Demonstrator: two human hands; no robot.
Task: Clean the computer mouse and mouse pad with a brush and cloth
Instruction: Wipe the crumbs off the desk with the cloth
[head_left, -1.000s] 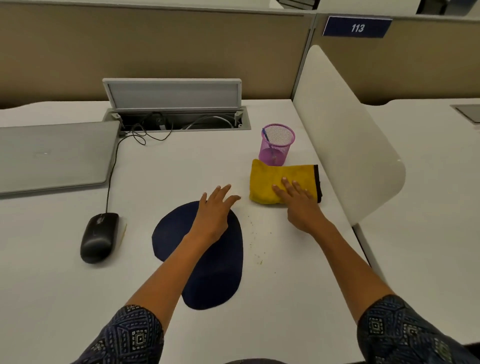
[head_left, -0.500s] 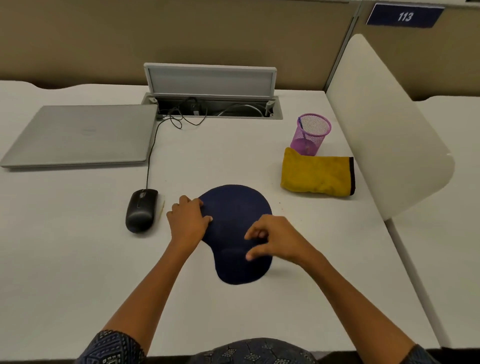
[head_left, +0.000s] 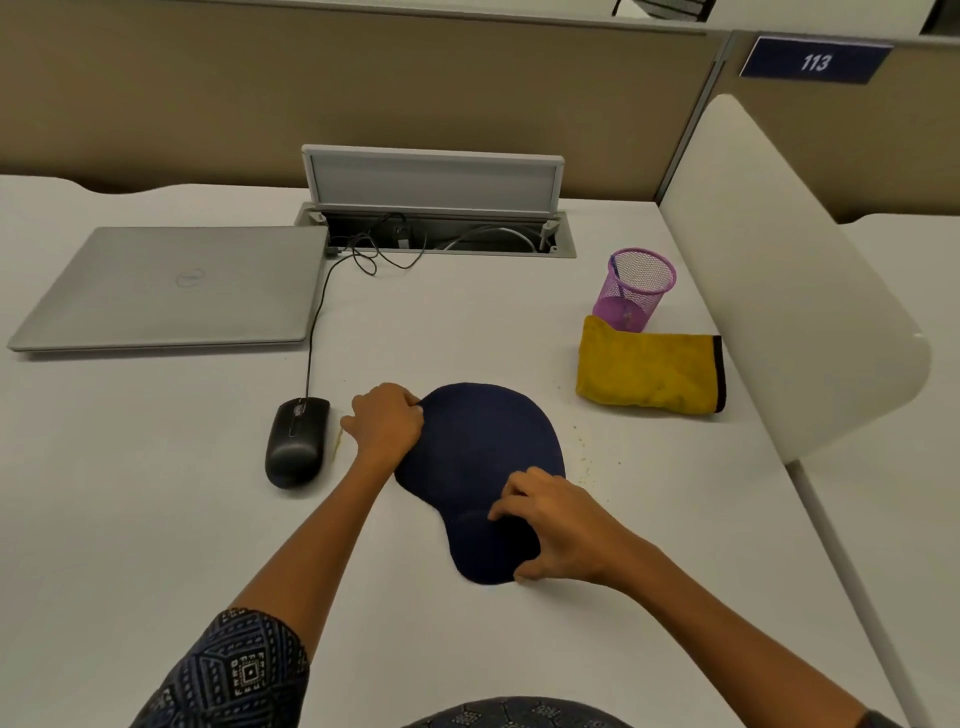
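Fingers of our left hand (head_left: 387, 423) and right hand (head_left: 558, 525) curl tight, gripping the pad (head_left: 480, 457) on the table (head_left: 156, 519).

Soft, even light is falling from overhead, keeping the white bench (head_left: 156, 519) bright without glare. Only faint, short shadows are sitting under the mouse (head_left: 297, 441) and the right hand (head_left: 558, 525). The wide lens is bending the partition (head_left: 363, 78) edges outward. Fine detail is looking slightly soft throughout.
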